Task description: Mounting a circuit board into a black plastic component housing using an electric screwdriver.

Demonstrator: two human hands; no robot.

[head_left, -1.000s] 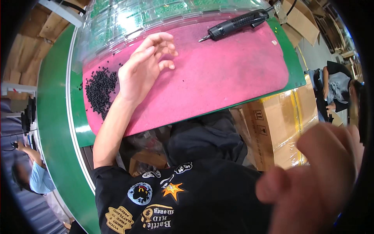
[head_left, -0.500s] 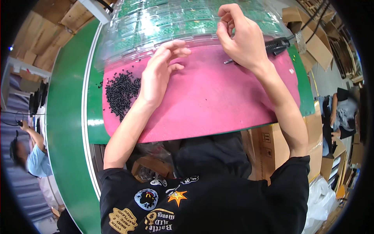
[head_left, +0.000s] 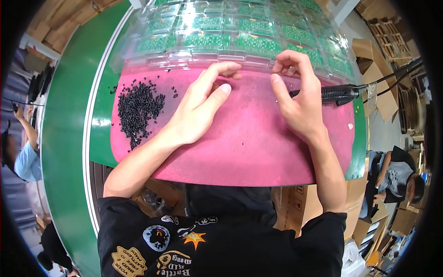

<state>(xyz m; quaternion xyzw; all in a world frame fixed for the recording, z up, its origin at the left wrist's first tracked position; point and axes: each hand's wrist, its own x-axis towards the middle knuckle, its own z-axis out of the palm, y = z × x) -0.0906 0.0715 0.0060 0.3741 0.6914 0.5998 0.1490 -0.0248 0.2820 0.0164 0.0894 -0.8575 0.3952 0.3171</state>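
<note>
My left hand (head_left: 198, 108) hovers over the pink mat (head_left: 249, 161), its thumb apart from the bent fingers and nothing visible in it. To its left lies a loose heap of small black parts (head_left: 138, 111). My right hand (head_left: 302, 99) is raised over the mat's right side, fingers curled loosely with a gap to the thumb. No object shows in it. Partly behind that hand, a black corded handheld tool (head_left: 339, 94), like an electric screwdriver, lies on the mat; its tip end is partly hidden. Beyond both hands are clear plastic trays (head_left: 240, 61) with green circuit boards (head_left: 210, 40).
A green bench surface (head_left: 69, 152) with a white edge strip runs along the left. Cardboard boxes (head_left: 295, 205) stand below the mat's near edge. A cable (head_left: 392, 76) leads off right from the tool. Other people (head_left: 397, 177) sit or work at both sides.
My right hand has come down and nearer from over the trays. My left hand has shifted slightly right and its thumb has spread. The whole view has tilted, showing more of the trays.
</note>
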